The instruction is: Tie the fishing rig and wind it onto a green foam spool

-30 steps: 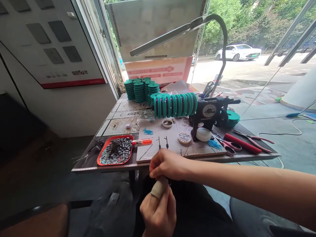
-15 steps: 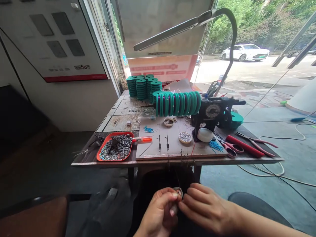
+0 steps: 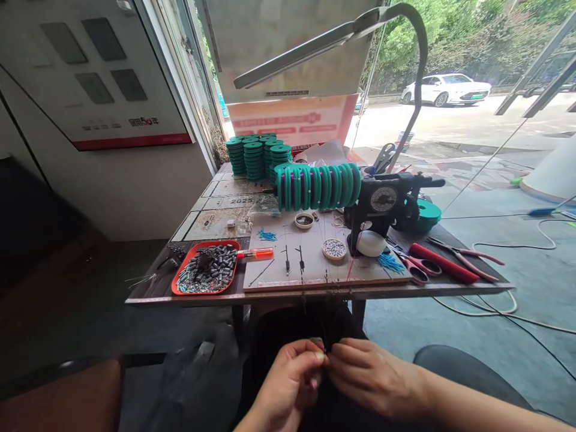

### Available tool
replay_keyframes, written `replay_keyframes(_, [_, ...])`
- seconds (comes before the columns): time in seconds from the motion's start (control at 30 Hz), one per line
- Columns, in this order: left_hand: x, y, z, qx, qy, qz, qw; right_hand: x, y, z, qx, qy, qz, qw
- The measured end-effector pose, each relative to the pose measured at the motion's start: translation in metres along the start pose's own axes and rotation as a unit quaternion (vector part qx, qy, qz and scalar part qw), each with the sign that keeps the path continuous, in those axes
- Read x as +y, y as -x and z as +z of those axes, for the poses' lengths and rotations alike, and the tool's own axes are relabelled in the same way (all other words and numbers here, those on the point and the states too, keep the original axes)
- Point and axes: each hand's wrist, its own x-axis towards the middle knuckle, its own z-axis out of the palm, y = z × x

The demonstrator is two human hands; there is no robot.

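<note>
Below the table's front edge, my left hand (image 3: pixel 294 375) is closed, thumb pressed against the index finger in a pinch. A tiny item sits at those fingertips, too small to name. My right hand (image 3: pixel 366 369) is closed too, its fingertips meeting the left ones; what they grip is hidden. A thin dark line seems to run up from the fingers toward the board (image 3: pixel 274 279). On that board lie two small dark fishing-rig-like pieces (image 3: pixel 288 264), a bowl of small pale beads (image 3: pixel 334 249) and a bowl of dark bits (image 3: pixel 304 221).
A black winding machine (image 3: pixel 380 201) carries a row of green foam spools (image 3: pixel 317 186); stacked spools (image 3: pixel 254 159) stand behind. An orange tray (image 3: pixel 174 288) of metal weights is at left. Scissors (image 3: pixel 420 269), a red tube (image 3: pixel 445 263) and pliers (image 3: pixel 468 258) lie at right, under a lamp arm (image 3: pixel 418 78).
My hands have drawn together so their fingertips meet. The pale round item seen at the left fingertips before is now mostly hidden. The view has shifted slightly.
</note>
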Motion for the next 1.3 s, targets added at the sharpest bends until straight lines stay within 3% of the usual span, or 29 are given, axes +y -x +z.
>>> replay_keyframes(0.1, [-0.002,0.000,-0.002,0.040,-0.164,0.126,0.978,-0.009,-0.003,-0.003,-0.008,-0.087,0.037,0.995])
replay_keyframes(0.17, [-0.008,0.001,-0.005,0.067,-0.292,0.239,0.924,-0.017,-0.006,-0.005,0.011,-0.134,0.063,0.989])
replay_keyframes(0.23, [-0.017,0.002,-0.009,0.099,-0.388,0.370,0.839,-0.024,-0.013,-0.008,0.043,-0.177,0.087,0.979])
replay_keyframes(0.33, [-0.031,0.000,-0.015,0.169,-0.447,0.561,0.676,-0.026,-0.036,-0.020,0.036,-0.277,0.189,0.942])
replay_keyframes(0.43, [-0.034,-0.005,-0.020,0.208,-0.472,0.677,0.525,-0.016,-0.071,-0.037,-0.071,-0.382,0.375,0.842])
replay_keyframes(0.5, [-0.031,-0.008,-0.022,0.254,-0.475,0.704,0.462,-0.005,-0.097,-0.046,-0.154,-0.437,0.455,0.760])
replay_keyframes(0.53, [-0.029,-0.009,-0.023,0.280,-0.474,0.709,0.441,0.001,-0.109,-0.048,-0.188,-0.447,0.475,0.734])
replay_keyframes(0.6, [-0.026,-0.011,-0.026,0.322,-0.472,0.705,0.420,0.011,-0.128,-0.050,-0.234,-0.436,0.495,0.714])
replay_keyframes(0.83, [-0.020,-0.016,-0.029,0.383,-0.480,0.707,0.351,0.025,-0.154,-0.045,-0.285,-0.367,0.515,0.720])
replay_keyframes(0.93, [-0.019,-0.013,-0.029,0.372,-0.490,0.719,0.322,0.028,-0.159,-0.039,-0.319,-0.348,0.507,0.721])
replay_keyframes(1.0, [-0.020,-0.010,-0.027,0.342,-0.499,0.719,0.342,0.031,-0.163,-0.036,-0.336,-0.334,0.496,0.728])
replay_keyframes(1.03, [-0.021,-0.009,-0.025,0.331,-0.493,0.708,0.383,0.031,-0.164,-0.036,-0.341,-0.326,0.489,0.734])
replay_keyframes(1.07, [-0.022,-0.007,-0.022,0.324,-0.474,0.685,0.448,0.031,-0.165,-0.037,-0.342,-0.315,0.481,0.743])
replay_keyframes(1.1, [-0.022,-0.005,-0.019,0.320,-0.438,0.648,0.535,0.030,-0.164,-0.039,-0.337,-0.302,0.472,0.757])
replay_keyframes(1.2, [-0.018,-0.001,-0.011,0.248,-0.256,0.443,0.823,0.021,-0.141,-0.043,-0.280,-0.244,0.454,0.810])
replay_keyframes(1.23, [-0.015,0.000,-0.009,0.197,-0.188,0.354,0.895,0.016,-0.126,-0.043,-0.240,-0.218,0.434,0.840])
replay_keyframes(1.27, [-0.012,0.001,-0.008,0.143,-0.122,0.267,0.945,0.012,-0.108,-0.041,-0.204,-0.196,0.415,0.864])
replay_keyframes(1.3, [-0.010,0.002,-0.007,0.093,-0.060,0.189,0.976,0.008,-0.088,-0.037,-0.125,-0.154,0.318,0.927])
